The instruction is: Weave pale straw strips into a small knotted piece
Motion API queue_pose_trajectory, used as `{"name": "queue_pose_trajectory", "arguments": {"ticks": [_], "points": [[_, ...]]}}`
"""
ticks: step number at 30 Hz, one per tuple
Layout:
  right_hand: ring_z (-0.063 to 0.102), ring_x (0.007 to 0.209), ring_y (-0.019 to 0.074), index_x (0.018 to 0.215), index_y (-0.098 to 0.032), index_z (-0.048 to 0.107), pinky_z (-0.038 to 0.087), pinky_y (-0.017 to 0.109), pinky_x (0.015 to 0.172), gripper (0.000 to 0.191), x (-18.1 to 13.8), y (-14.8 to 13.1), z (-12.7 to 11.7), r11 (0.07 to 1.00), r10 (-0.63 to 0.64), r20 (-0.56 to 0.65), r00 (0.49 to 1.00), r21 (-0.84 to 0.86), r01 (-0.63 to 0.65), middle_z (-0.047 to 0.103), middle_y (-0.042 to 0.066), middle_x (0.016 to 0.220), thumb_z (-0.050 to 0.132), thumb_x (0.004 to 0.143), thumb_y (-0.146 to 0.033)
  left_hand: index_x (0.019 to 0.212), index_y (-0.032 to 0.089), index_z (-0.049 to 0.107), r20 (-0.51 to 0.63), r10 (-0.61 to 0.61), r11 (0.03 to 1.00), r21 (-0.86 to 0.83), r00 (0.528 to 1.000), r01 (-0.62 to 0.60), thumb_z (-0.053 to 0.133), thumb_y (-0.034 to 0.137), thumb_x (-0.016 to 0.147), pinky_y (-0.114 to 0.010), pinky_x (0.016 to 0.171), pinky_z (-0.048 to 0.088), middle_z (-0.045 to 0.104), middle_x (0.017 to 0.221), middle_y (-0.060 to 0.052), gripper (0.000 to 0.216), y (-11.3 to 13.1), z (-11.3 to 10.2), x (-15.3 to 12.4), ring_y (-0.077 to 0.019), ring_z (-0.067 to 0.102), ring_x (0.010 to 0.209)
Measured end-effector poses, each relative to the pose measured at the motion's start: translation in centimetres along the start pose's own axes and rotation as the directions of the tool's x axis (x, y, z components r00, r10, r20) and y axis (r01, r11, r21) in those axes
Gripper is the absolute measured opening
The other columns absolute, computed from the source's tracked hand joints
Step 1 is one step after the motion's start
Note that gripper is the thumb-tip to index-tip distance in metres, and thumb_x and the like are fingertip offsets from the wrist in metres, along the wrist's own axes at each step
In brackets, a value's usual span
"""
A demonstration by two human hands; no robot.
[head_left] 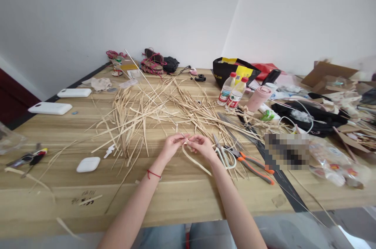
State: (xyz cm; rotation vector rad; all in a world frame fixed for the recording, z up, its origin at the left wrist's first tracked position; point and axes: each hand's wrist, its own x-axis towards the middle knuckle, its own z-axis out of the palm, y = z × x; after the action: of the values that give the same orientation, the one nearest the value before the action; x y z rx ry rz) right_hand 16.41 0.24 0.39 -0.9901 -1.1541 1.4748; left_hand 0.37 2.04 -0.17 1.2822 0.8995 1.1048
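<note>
Over the middle of the table, my left hand (174, 144) and my right hand (201, 146) meet with their fingertips pinched. A long thin pale wire (149, 84) slants up and leftward from the fingertips of my left hand. From beneath my right fingers a flat straw strip (195, 161) curves down toward my right wrist. Where wire and strip meet, the fingers hide most of it. Beyond the hands lies a loose heap of straw strips (132, 118). Close to my right wrist are scissors (225, 157) with pale handles and pliers (249, 163) with orange-and-black handles.
Two water bottles (235, 94), a pink tumbler (259, 98) and a black-and-yellow bag (219, 71) stand at the back right. Bags and cardboard clutter the right end. At left lie a white earbud case (88, 164), white oblong devices (49, 108) and some small tools (28, 158).
</note>
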Motion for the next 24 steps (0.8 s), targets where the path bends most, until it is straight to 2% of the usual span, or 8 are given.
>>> {"name": "queue_pose_trajectory", "arguments": {"ticks": [4,7,13,18,24], "points": [[0.045,0.041,0.0058,0.08,-0.016,0.061,0.034,0.019,0.039,0.029,0.0,0.3,0.1,1.0,-0.009,0.011,1.0,0.019,0.009,0.067,0.002,0.066,0.076,0.063,-0.034,0.088,0.013,0.07,-0.026,-0.036,0.999,-0.008,0.999,0.035,0.071,0.037,0.067,-0.038,0.084,0.05,0.068,0.104,-0.012,0.032,0.1,0.0,0.1,-0.0252,0.063,0.095],[0.053,0.05,0.0093,0.084,-0.017,0.061,0.039,0.02,0.045,0.031,0.1,0.6,0.0,0.998,-0.026,0.008,1.0,0.06,0.025,0.067,0.003,0.07,0.077,0.062,-0.033,0.09,0.013,0.068,0.017,-0.06,0.998,-0.013,0.998,0.06,0.066,0.039,0.072,-0.038,0.08,0.053,0.066,0.109,-0.013,0.031,0.6,0.1,-0.1,-0.0253,0.063,0.096],[0.059,0.067,0.0125,0.092,-0.019,0.065,0.046,0.024,0.057,0.032,0.2,0.5,-0.3,0.996,-0.086,-0.018,0.996,0.022,0.086,0.067,0.005,0.088,0.075,0.064,-0.03,0.105,0.015,0.063,0.134,0.038,0.997,0.062,0.99,-0.046,0.066,0.023,0.071,-0.037,0.091,0.048,0.061,0.118,-0.011,0.035,1.3,0.0,-0.4,-0.0214,0.059,0.104],[0.061,0.083,0.0174,0.096,-0.02,0.068,0.047,0.028,0.069,0.032,0.1,0.0,-0.3,0.994,-0.106,0.012,0.994,-0.036,0.107,0.068,0.007,0.099,0.072,0.068,-0.035,0.109,0.015,0.061,0.125,0.018,0.994,0.107,0.992,-0.032,0.063,0.023,0.075,-0.038,0.09,0.049,0.066,0.107,-0.009,0.034,1.0,-0.8,0.0,-0.0201,0.062,0.098],[0.061,0.083,0.0183,0.096,-0.021,0.067,0.046,0.03,0.072,0.032,0.2,0.4,-0.6,0.998,-0.061,0.021,0.998,-0.021,0.062,0.068,0.006,0.099,0.07,0.07,-0.038,0.112,0.014,0.056,0.101,0.047,0.992,0.113,0.994,-0.058,0.066,0.023,0.073,-0.036,0.085,0.051,0.068,0.1,-0.009,0.041,1.1,-1.4,0.2,-0.0185,0.064,0.091]]}}
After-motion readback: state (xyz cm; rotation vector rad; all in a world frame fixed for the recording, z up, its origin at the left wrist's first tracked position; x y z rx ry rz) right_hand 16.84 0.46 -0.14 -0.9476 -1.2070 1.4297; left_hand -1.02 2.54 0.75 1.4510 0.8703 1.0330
